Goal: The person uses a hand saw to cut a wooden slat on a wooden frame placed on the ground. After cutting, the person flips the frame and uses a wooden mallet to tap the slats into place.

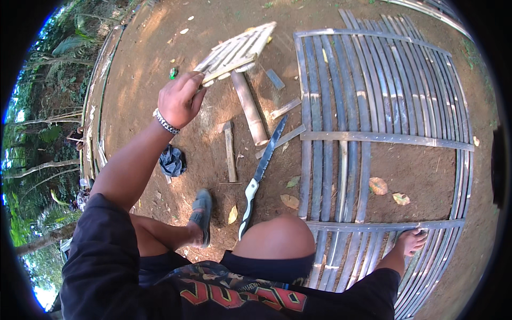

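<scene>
My left hand point(183, 100), wearing a chain bracelet, is closed on the near corner of a small pale slatted bamboo panel point(240, 49). The small panel is lifted at a tilt above a bamboo log point(248, 109). At lower right, my right hand point(412, 242) grips a large grey slatted bamboo panel point(381, 140) at its lower crossbar, fingers curled over the slats. This large panel has a gap in its slats, with bare soil showing through.
A folding saw point(251, 190) with a white-and-black handle lies by my knee. Near it are a hammer-shaped wooden piece point(230, 152), short bamboo offcuts point(275, 79) and a crumpled dark plastic bag point(172, 161). Dry leaves dot the dirt. Plants border the left side.
</scene>
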`<state>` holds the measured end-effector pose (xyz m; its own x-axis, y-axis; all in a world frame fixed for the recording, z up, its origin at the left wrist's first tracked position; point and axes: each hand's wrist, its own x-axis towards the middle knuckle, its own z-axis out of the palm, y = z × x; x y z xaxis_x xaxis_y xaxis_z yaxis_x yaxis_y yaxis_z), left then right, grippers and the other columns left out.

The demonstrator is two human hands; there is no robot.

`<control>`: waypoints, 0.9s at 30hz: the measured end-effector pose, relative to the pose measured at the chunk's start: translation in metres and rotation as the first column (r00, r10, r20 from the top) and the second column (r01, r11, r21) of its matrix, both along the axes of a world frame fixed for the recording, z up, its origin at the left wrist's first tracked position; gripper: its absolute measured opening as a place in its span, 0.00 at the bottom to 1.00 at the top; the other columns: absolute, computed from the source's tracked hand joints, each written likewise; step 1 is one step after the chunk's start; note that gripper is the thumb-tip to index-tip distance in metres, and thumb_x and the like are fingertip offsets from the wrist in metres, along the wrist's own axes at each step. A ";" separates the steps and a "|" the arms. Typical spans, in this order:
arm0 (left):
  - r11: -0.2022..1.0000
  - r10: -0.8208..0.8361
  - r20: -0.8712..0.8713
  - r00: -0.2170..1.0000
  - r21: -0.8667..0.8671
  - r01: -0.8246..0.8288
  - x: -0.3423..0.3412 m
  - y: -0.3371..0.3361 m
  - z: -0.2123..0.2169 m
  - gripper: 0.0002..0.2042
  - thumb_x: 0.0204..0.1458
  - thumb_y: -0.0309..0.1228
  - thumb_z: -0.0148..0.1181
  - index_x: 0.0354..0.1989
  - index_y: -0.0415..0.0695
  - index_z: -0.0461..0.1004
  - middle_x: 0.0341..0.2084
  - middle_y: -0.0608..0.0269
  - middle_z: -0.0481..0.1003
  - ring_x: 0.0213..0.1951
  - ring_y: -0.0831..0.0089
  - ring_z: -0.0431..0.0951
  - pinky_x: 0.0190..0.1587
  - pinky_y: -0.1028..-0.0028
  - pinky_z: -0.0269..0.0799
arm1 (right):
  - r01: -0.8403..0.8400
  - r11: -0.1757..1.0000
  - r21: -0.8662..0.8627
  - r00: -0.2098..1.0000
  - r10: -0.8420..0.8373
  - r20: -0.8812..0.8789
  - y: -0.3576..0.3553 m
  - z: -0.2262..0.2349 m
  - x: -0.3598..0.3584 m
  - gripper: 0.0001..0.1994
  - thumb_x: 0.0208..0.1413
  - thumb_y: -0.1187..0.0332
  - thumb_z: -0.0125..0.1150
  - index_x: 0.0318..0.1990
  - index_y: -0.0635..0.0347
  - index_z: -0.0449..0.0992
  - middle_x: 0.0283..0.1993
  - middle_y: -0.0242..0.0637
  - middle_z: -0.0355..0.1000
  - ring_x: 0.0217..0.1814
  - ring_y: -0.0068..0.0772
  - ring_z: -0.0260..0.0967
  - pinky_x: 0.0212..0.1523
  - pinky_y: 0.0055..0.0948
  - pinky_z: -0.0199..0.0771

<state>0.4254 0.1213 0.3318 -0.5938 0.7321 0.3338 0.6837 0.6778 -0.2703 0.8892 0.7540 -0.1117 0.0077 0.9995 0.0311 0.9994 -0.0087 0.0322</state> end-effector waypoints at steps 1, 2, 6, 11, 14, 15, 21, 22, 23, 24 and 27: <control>1.000 -0.007 -0.004 1.000 -0.022 0.007 -0.006 -0.015 -0.013 0.14 0.50 0.27 0.70 0.45 0.43 0.77 0.43 0.57 0.82 0.37 0.57 0.84 0.38 0.63 0.79 | -0.005 1.000 -0.028 1.000 0.005 -0.007 0.004 -0.008 0.003 0.36 0.69 0.30 0.27 0.80 0.28 0.48 0.86 0.19 0.40 0.87 0.30 0.36 0.75 0.72 0.41; 0.998 0.005 0.000 1.000 -0.067 -0.005 -0.007 -0.037 -0.024 0.15 0.50 0.26 0.71 0.46 0.43 0.77 0.43 0.57 0.82 0.37 0.56 0.84 0.37 0.63 0.79 | -0.038 0.991 -0.129 0.999 0.040 0.013 -0.006 -0.012 -0.005 0.37 0.69 0.32 0.29 0.80 0.35 0.50 0.85 0.26 0.44 0.86 0.35 0.40 0.76 0.68 0.43; 0.988 -0.014 0.075 0.997 0.153 0.002 -0.028 -0.076 -0.158 0.10 0.54 0.27 0.66 0.44 0.46 0.76 0.43 0.61 0.80 0.39 0.59 0.83 0.39 0.61 0.79 | -0.325 0.904 -0.277 0.942 0.284 -0.179 0.167 0.076 0.045 0.38 0.73 0.41 0.38 0.74 0.67 0.59 0.75 0.58 0.61 0.78 0.57 0.57 0.77 0.45 0.53; 0.987 0.149 0.270 0.951 0.019 -0.159 0.008 -0.144 -0.208 0.14 0.50 0.27 0.67 0.46 0.49 0.76 0.46 0.67 0.78 0.49 0.65 0.80 0.51 0.63 0.75 | -0.766 0.635 -0.100 0.613 0.674 -0.413 -0.095 0.091 -0.117 0.32 0.66 0.54 0.54 0.71 0.66 0.64 0.72 0.58 0.64 0.76 0.58 0.59 0.77 0.43 0.55; 0.965 0.201 0.394 0.897 0.076 -0.250 0.016 -0.146 -0.251 0.19 0.49 0.27 0.67 0.51 0.50 0.75 0.50 0.67 0.76 0.54 0.66 0.78 0.56 0.61 0.71 | -0.978 0.201 -0.062 0.206 0.854 -0.477 -0.253 0.183 -0.182 0.31 0.60 0.62 0.65 0.70 0.60 0.66 0.72 0.54 0.64 0.76 0.56 0.59 0.76 0.46 0.56; 0.959 0.231 0.421 0.877 0.053 -0.278 0.019 -0.146 -0.261 0.19 0.49 0.26 0.67 0.52 0.50 0.75 0.51 0.67 0.76 0.55 0.66 0.77 0.56 0.61 0.71 | -0.995 0.040 -0.096 0.084 0.854 -0.513 -0.295 0.199 -0.191 0.32 0.58 0.65 0.69 0.70 0.59 0.67 0.72 0.52 0.64 0.76 0.55 0.59 0.76 0.47 0.56; 0.952 0.278 0.492 0.825 -0.029 -0.304 0.019 -0.143 -0.291 0.23 0.51 0.28 0.66 0.59 0.51 0.74 0.55 0.67 0.74 0.61 0.67 0.74 0.65 0.60 0.67 | -0.839 -0.466 -0.282 -0.148 0.694 -0.705 -0.447 0.193 -0.179 0.31 0.59 0.56 0.69 0.68 0.53 0.70 0.69 0.47 0.67 0.68 0.54 0.68 0.70 0.48 0.66; 0.957 0.269 0.518 0.812 -0.051 -0.284 0.019 -0.142 -0.291 0.23 0.55 0.33 0.66 0.61 0.52 0.74 0.57 0.64 0.73 0.60 0.64 0.75 0.66 0.60 0.68 | -0.816 -0.467 -0.340 -0.109 0.703 -0.703 -0.467 0.189 -0.175 0.32 0.59 0.56 0.69 0.69 0.52 0.68 0.68 0.47 0.67 0.67 0.54 0.69 0.68 0.48 0.68; 0.961 0.251 0.542 0.802 -0.039 -0.274 0.019 -0.140 -0.291 0.23 0.55 0.34 0.67 0.61 0.52 0.74 0.57 0.62 0.73 0.58 0.62 0.76 0.63 0.60 0.70 | -0.792 -0.466 -0.393 -0.073 0.713 -0.697 -0.486 0.186 -0.172 0.33 0.58 0.55 0.69 0.70 0.51 0.66 0.66 0.47 0.67 0.65 0.54 0.70 0.65 0.49 0.70; 0.964 0.234 0.565 0.791 -0.028 -0.265 0.022 -0.138 -0.291 0.23 0.55 0.35 0.68 0.61 0.52 0.74 0.57 0.60 0.73 0.56 0.60 0.77 0.61 0.60 0.73 | -0.764 -0.466 -0.445 -0.038 0.722 -0.691 -0.504 0.183 -0.168 0.35 0.58 0.55 0.69 0.71 0.50 0.64 0.65 0.47 0.67 0.64 0.54 0.70 0.63 0.49 0.73; 0.964 0.168 0.632 0.757 0.056 -0.260 0.023 -0.151 -0.304 0.22 0.58 0.39 0.68 0.61 0.51 0.76 0.57 0.55 0.72 0.50 0.55 0.80 0.55 0.59 0.77 | -0.756 -0.285 -0.588 0.216 0.740 -0.637 -0.554 0.175 -0.150 0.41 0.57 0.54 0.71 0.75 0.48 0.57 0.61 0.46 0.65 0.60 0.55 0.72 0.56 0.51 0.77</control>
<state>0.4486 -0.0298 0.0274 -0.8402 0.5369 -0.0758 0.5030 0.8240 0.2609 0.7391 0.1996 0.0633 -0.7736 -0.2606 -0.5776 0.2028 0.7618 -0.6153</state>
